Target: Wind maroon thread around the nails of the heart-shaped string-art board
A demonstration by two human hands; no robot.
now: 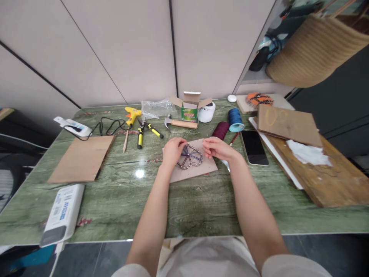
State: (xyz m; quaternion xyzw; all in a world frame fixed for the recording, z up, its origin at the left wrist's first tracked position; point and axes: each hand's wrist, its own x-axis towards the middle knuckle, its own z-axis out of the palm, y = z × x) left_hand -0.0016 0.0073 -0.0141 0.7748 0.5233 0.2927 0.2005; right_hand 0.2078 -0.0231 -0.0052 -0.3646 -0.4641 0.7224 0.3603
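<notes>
Mid-desk, slightly toward the far edge: small tan board [198, 172] lying flat, carrying a heart-shaped ring of nails laced with dark thread [190, 157].

Left hand [173, 150] sits on the board's left side, fingers bent, tips down against the nail ring. Cannot tell whether it grips anything.

Right hand [220, 149] is just right of the heart, thumb and fingertips drawn together in a pinch. What lies between them is too small to make out.

Just behind the right hand: maroon thread spool [221, 130], then a blue thread spool [235, 118] beside it. Black smartphone [254, 147] lies face up, near the right wrist.

Behind the board: wooden-handled hammer [180, 123], an open green-and-white cardboard box [190, 108] and a white cylinder [206, 111].

Farther left: yellow-and-black pliers [145, 130], a wooden pencil [126, 140] and a yellow glue gun [132, 114].

Left side of the green marble-patterned desk [184, 207]: flat brown cardboard sheet [82, 158]. Near-left corner: white printed carton [63, 213].

Right edge: stacked wooden planks [325, 173].
</notes>
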